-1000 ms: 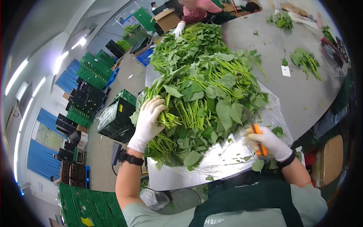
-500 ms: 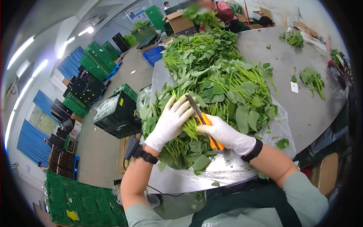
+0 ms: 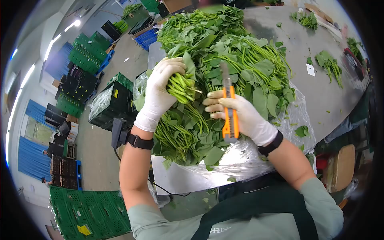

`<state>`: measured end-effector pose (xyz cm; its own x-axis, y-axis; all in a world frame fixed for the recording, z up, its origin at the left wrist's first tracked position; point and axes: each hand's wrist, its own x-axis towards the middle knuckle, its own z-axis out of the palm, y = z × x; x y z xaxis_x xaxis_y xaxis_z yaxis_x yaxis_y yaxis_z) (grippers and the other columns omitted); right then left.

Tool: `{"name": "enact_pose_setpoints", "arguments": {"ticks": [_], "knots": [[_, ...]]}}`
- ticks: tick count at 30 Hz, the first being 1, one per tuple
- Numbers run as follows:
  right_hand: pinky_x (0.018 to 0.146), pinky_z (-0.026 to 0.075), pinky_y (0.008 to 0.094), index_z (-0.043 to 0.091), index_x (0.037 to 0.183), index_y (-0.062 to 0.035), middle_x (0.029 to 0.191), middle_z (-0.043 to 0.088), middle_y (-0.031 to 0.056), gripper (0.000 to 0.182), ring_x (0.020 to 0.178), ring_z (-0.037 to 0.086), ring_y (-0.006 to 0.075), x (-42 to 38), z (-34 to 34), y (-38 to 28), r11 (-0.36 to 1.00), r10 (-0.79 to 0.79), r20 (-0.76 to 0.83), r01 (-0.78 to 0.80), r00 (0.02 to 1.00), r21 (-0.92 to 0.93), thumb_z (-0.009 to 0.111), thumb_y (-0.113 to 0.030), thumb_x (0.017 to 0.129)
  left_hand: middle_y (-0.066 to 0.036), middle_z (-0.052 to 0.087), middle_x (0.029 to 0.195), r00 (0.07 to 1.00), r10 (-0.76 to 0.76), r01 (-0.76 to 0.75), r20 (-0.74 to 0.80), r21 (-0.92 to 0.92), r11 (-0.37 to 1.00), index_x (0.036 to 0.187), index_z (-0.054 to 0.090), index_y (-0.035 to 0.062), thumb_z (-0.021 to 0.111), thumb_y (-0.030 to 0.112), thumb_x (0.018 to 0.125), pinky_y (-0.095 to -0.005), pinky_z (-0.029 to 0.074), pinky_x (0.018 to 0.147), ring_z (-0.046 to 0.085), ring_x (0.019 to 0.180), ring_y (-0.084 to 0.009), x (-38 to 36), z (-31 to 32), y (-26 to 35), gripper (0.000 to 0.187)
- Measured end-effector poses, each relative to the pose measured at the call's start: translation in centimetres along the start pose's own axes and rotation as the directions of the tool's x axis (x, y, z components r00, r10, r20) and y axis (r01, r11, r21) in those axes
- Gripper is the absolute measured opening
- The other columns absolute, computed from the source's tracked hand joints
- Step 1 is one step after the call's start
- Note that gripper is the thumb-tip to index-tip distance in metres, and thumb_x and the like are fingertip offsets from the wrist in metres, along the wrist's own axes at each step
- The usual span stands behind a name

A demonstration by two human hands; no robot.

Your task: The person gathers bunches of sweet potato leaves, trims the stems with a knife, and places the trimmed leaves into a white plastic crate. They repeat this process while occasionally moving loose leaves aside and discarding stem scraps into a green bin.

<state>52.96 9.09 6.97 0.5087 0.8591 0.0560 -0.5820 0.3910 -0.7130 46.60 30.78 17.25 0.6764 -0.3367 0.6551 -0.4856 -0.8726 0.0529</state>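
Observation:
My gloved left hand [image 3: 157, 94] is closed around a bunch of leafy greens [image 3: 181, 87], its cut stem ends pointing toward my right. An orange utility knife [image 3: 231, 120] rests in my gloved right hand [image 3: 250, 122], pinned by the thumb, blade out and pointing away from me. The fingers of that hand stretch left toward the bunch but stay apart from it. Under and beyond both hands spreads a big heap of the same greens [image 3: 256, 60], long stems and broad leaves. More stems [image 3: 172, 138] lie just below my left hand.
Clear plastic sheeting [image 3: 296, 120] lies beneath the heap on the metal table [image 3: 276, 24]. Small bunches [image 3: 330, 66] and a white tag [image 3: 311, 70] sit at the right. Left of the table stand a black crate [image 3: 112, 104] and stacked green crates [image 3: 88, 212].
My left hand has lifted the bunch up and to the left, away from my right hand. The knife has moved slightly right and stands more upright. The view has tipped downward.

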Motion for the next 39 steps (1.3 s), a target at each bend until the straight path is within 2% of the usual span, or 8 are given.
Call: {"name": "enact_pose_setpoints", "arguments": {"ticks": [5,11,13,19,27,31,33,39], "knots": [[0.102,0.044,0.0388,0.042,0.133,0.003,0.136,0.049,0.02,0.042,0.127,0.049,0.0296,2.1,0.4,4.3,0.956,0.166,0.084,-0.181,0.983,0.231,0.049,-0.012,0.094,-0.007,0.067,0.099,0.917,-0.201,0.156,-0.344,-0.155,0.976,0.094,0.058,0.004,0.071,-0.004,0.068,-0.0395,0.043,0.099,0.063,0.103,-0.0245,0.0,0.5,-1.3,0.031],[0.103,0.038,0.0311,0.047,0.133,0.0005,0.134,0.053,0.0109,0.044,0.126,0.049,0.019,2.2,-0.1,5.9,0.986,0.165,0.004,-0.165,0.986,-0.03,0.053,-0.017,0.094,-0.007,0.064,0.104,0.492,-0.478,0.403,-0.727,-0.296,0.866,0.105,0.06,-0.0009,0.063,-0.004,0.081,-0.0291,0.05,0.082,0.061,0.091,-0.0155,-0.7,-3.3,-3.7,0.024],[0.102,0.039,0.0296,0.049,0.131,0.0012,0.134,0.053,0.0107,0.044,0.125,0.05,0.0182,1.9,0.4,5.5,0.981,0.14,0.005,-0.138,0.99,-0.136,0.055,-0.018,0.093,-0.007,0.062,0.104,0.321,-0.629,0.06,-0.709,-0.647,0.76,0.107,0.059,0.0001,0.063,-0.002,0.083,-0.0302,0.051,0.081,0.06,0.089,-0.0149,-0.3,-4.8,-3.7,0.024],[0.097,0.047,0.0345,0.049,0.126,0.0055,0.123,0.059,0.0184,0.038,0.114,0.059,0.0259,-0.8,-0.1,2.2,0.962,0.145,0.039,-0.132,0.989,-0.241,0.047,-0.013,0.093,-0.006,0.062,0.103,0.219,-0.703,-0.169,-0.677,-0.736,0.656,0.107,0.059,0.0029,0.062,0.004,0.087,-0.0318,0.052,0.082,0.061,0.092,-0.0165,0.0,-8.4,-2.2,0.021],[0.049,0.037,0.0193,0.058,0.108,0.004,0.074,0.062,0.0049,0.022,0.054,0.049,0.006,-8.3,2.9,-7.6,0.849,-0.358,-0.094,0.282,0.929,-0.446,0.053,-0.008,0.091,-0.009,0.06,0.111,0.51,-0.52,0.072,-0.685,-0.569,0.819,0.104,0.057,0.0022,0.059,-0.001,0.086,-0.0344,0.04,0.099,0.056,0.105,-0.0189,-0.3,-5.7,7.5,0.018],[0.049,0.036,0.0192,0.058,0.114,0.0004,0.07,0.059,0.0016,0.028,0.053,0.045,0.0032,-10.8,5.8,-9.9,0.776,-0.251,0.0,0.201,0.968,-0.597,0.056,-0.005,0.087,-0.007,0.063,0.101,0.695,-0.501,0.392,-0.516,-0.312,0.865,0.103,0.058,0.0037,0.065,-0.003,0.079,-0.0339,0.048,0.086,0.061,0.095,-0.0194,-1.2,-1.0,12.4,0.026],[0.057,0.038,0.0175,0.057,0.122,-0.0017,0.078,0.059,-0.0033,0.039,0.063,0.046,0.0015,-10.9,4.9,-8.7,0.735,-0.267,0.071,0.251,0.961,-0.63,0.064,-0.008,0.084,-0.009,0.064,0.096,0.895,-0.328,0.256,-0.303,-0.253,0.933,0.093,0.06,0.0064,0.074,0.005,0.068,-0.0341,0.049,0.079,0.061,0.089,-0.0224,-0.8,0.2,15.3,0.028],[0.08,0.048,0.0252,0.058,0.12,0.0039,0.108,0.064,0.0066,0.043,0.088,0.059,0.0108,-14.0,-1.1,-7.1,0.685,-0.341,0.05,0.284,0.939,-0.671,0.071,-0.016,0.085,-0.008,0.053,0.087,0.947,-0.221,0.137,-0.233,-0.33,0.934,0.096,0.054,0.0091,0.075,0.01,0.067,-0.0398,0.04,0.087,0.052,0.087,-0.0308,0.7,6.7,21.4,0.036]]}}
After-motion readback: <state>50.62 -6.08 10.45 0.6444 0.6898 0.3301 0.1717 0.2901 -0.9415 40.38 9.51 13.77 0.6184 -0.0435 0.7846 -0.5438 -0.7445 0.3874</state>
